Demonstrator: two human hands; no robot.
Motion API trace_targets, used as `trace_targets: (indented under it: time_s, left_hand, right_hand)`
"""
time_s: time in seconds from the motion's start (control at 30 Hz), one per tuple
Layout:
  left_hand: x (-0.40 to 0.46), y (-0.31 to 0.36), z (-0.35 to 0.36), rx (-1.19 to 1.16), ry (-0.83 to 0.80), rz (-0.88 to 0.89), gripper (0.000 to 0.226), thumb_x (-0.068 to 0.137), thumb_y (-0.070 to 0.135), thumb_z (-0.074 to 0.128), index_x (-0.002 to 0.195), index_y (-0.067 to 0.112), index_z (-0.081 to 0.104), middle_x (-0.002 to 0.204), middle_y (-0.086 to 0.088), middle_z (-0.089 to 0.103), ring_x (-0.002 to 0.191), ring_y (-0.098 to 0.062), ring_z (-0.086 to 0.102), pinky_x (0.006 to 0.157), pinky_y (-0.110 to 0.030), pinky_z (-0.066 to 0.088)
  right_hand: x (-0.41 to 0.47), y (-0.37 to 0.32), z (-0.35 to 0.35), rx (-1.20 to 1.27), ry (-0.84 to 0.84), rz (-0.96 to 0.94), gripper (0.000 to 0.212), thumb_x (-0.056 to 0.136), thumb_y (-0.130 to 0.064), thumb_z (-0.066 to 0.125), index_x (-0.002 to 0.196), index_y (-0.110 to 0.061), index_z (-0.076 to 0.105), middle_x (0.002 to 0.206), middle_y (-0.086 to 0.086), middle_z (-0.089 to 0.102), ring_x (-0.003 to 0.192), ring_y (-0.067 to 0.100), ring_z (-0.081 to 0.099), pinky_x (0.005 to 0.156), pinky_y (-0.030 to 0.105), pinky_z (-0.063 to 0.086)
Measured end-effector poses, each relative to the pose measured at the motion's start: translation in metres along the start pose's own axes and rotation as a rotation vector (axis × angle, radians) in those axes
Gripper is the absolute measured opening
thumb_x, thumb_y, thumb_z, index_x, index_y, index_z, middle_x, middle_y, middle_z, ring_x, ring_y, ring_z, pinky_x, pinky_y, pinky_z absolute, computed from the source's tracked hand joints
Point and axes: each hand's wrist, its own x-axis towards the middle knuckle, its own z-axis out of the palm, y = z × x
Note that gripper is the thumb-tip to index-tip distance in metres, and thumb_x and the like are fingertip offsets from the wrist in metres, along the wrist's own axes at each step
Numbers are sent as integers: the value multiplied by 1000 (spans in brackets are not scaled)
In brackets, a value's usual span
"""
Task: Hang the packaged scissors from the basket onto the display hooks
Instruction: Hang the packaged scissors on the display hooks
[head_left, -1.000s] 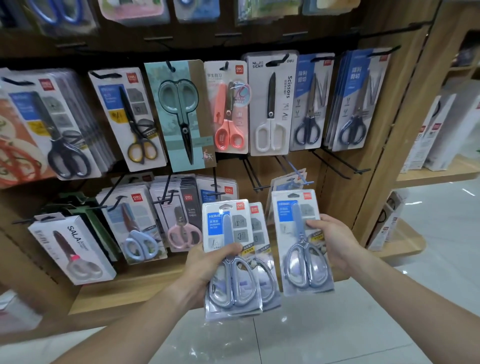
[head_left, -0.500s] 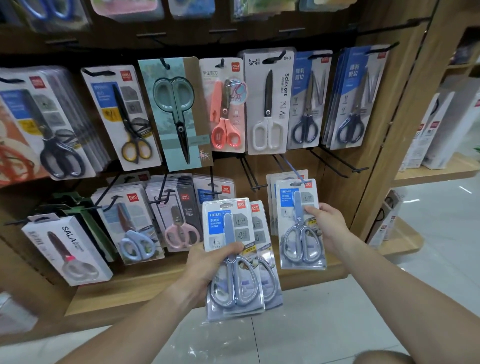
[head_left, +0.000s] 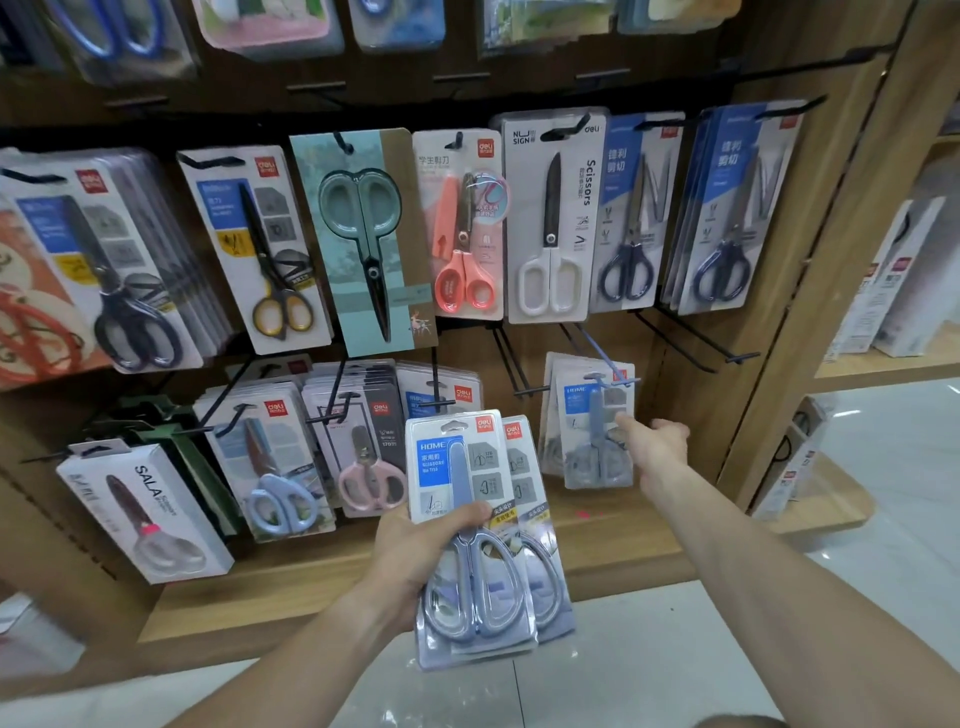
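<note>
My left hand (head_left: 415, 551) grips a stack of packaged grey-blue scissors (head_left: 470, 535), thumb across the front card, held in front of the shelf base. Another identical package (head_left: 592, 431) hangs on a blue display hook (head_left: 608, 382) in the lower row, with more cards behind it. My right hand (head_left: 657, 447) is at that package's right edge, its index finger stretched out and touching the card. The basket is out of view.
Two rows of hooks on a wooden display wall carry other packaged scissors (head_left: 550, 218). Bare black hooks (head_left: 691, 343) stick out right of the blue one, and another (head_left: 519, 364) to its left. A wooden shelf ledge (head_left: 623, 540) runs below. White boxes (head_left: 893, 280) stand on shelves at right.
My right hand carried its package up and away from me onto the blue hook, where it now hangs, and the grip has loosened to a fingertip touch. The left hand kept its stack still.
</note>
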Motion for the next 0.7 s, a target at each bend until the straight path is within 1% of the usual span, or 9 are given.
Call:
trace_targets:
  time_s: [0.07, 0.1, 0.17, 0.23, 0.3, 0.4, 0.53, 0.63, 0.7]
  left_hand:
    - [0, 0, 1, 0, 2, -6, 45, 77, -2, 87, 119, 6, 73, 108, -19, 80, 98, -42, 77, 92, -65, 59]
    - [0, 0, 2, 1, 5, -9, 44, 77, -2, 87, 118, 6, 73, 107, -19, 80, 98, -42, 77, 93, -65, 59]
    - [0, 0, 4, 9, 12, -20, 43, 77, -1, 88, 117, 6, 73, 106, -19, 80, 96, -42, 78, 93, -64, 59]
    - [0, 0, 5, 13, 12, -26, 41, 77, 1, 89, 115, 5, 74, 104, -20, 80, 96, -43, 78, 94, -64, 59]
    - [0, 0, 7, -9, 8, -41, 41, 76, 2, 90, 114, 3, 75, 104, -23, 79, 96, -45, 77, 94, -65, 58]
    - [-2, 2, 8, -68, -4, -65, 41, 74, 2, 90, 113, 2, 76, 105, -27, 77, 97, -50, 75, 93, -70, 56]
    - [-3, 2, 11, -98, -33, -98, 48, 71, 4, 92, 117, 4, 76, 108, -26, 77, 101, -48, 75, 96, -68, 56]
    - [-4, 2, 13, -102, -53, -115, 58, 67, 10, 96, 121, 5, 74, 111, -25, 77, 102, -47, 75, 98, -66, 55]
    - [-5, 3, 12, -99, -68, -123, 57, 71, 18, 95, 122, 6, 74, 112, -25, 77, 103, -47, 75, 98, -66, 55]
  right_hand:
    - [-15, 0, -2, -127, 159, -77, 64, 89, -33, 77, 138, -7, 47, 141, 20, 54, 124, 39, 56, 103, 45, 49]
    - [-27, 1, -4, -153, 145, -118, 52, 91, -32, 75, 132, -8, 53, 137, 17, 58, 118, 36, 58, 99, 41, 49]
    - [-54, 8, -3, -175, -108, -165, 35, 93, -39, 74, 116, -15, 64, 122, 9, 69, 106, 25, 63, 90, 39, 50]
    - [-91, 9, 0, -250, -434, -134, 47, 87, -60, 73, 112, -21, 67, 110, 3, 75, 102, 21, 69, 88, 40, 54]
    - [-118, 6, 4, -298, -589, -128, 61, 79, -70, 75, 114, -21, 65, 105, 0, 77, 98, 20, 75, 81, 37, 60]
    - [-141, 4, 6, -288, -562, -177, 62, 72, -50, 91, 113, -18, 58, 104, 1, 75, 90, 17, 76, 66, 28, 60]
    - [-145, 12, 6, -244, -457, -162, 65, 71, -30, 96, 112, -17, 48, 108, 4, 69, 90, 16, 72, 66, 28, 55]
    - [-142, 17, 8, -182, -459, -118, 54, 75, -23, 94, 112, -12, 56, 103, 8, 74, 85, 21, 77, 73, 36, 63]
    - [-140, 20, 11, -146, -483, -125, 41, 79, -20, 91, 108, -8, 64, 98, 11, 78, 80, 21, 78, 68, 33, 62]
